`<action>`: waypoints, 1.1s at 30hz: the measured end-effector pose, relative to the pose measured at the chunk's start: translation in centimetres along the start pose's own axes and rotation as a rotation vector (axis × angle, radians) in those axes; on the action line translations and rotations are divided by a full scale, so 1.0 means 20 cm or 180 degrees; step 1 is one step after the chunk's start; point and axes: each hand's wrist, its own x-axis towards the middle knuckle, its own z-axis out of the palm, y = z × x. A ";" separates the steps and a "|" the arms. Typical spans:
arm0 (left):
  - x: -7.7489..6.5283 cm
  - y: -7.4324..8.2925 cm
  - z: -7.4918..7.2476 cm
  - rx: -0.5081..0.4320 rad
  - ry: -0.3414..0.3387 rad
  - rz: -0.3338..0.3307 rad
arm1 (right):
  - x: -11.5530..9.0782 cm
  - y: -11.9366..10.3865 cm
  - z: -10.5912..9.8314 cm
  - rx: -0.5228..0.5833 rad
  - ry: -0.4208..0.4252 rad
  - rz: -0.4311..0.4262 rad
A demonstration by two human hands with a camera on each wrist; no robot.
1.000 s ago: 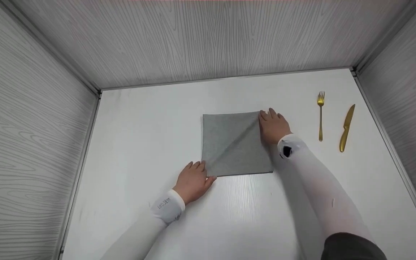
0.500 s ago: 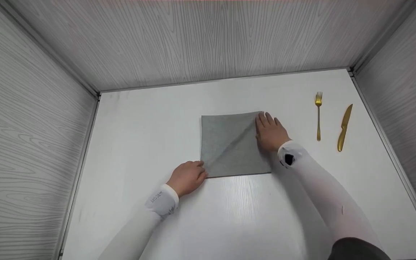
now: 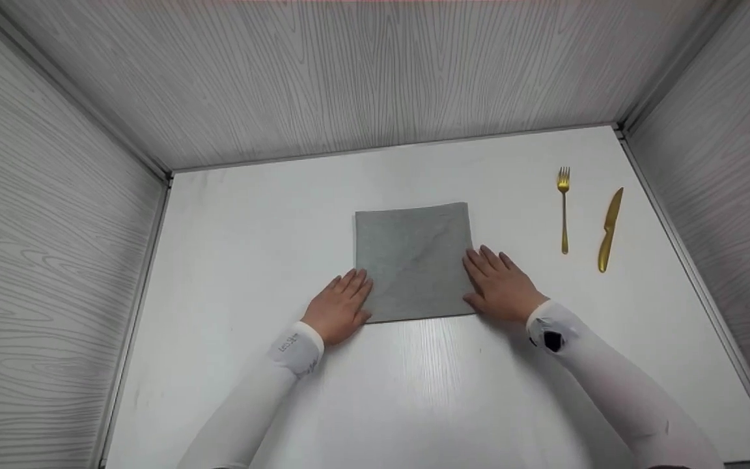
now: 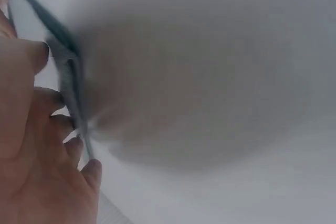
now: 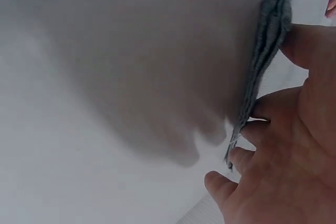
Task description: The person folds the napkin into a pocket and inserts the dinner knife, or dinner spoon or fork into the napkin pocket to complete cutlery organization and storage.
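Note:
A grey cloth napkin, folded into a square, lies flat on the white table, with a faint diagonal crease across its top. My left hand rests with straight fingers on its near left corner and left edge. On the opposite side my right hand lies with extended fingers over the lower right edge. In the right wrist view the napkin's layered edge runs beside the thumb and fingers. The left wrist view has the napkin's edge along the fingertips of that hand.
A gold fork lies to the right of the napkin, tines away from me. Farther right is a gold knife, slightly tilted. Grey wood-grain panels wall the white table at the back and sides.
My right hand has slid from the napkin's far right corner down its right edge toward me. The left hand's fingers have straightened at the near left corner. The diagonal crease looks flatter.

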 end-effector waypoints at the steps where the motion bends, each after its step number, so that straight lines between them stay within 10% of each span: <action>1: 0.00 -0.01 0.01 -0.0011 -0.0053 -0.0022 | -0.01 0.00 0.01 0.0003 0.0013 0.0000; 8: 0.00 -0.05 0.04 -0.0134 -0.0080 0.0035 | -0.02 0.03 0.05 -0.0017 0.0137 0.0002; 23: -0.03 -0.10 0.04 0.0046 0.0792 0.0836 | -0.16 -0.03 0.07 0.0026 0.0877 -0.0977; 33: -0.04 -0.08 0.07 -0.0086 0.0881 0.0602 | -0.15 -0.06 0.07 -0.0091 0.1024 -0.0928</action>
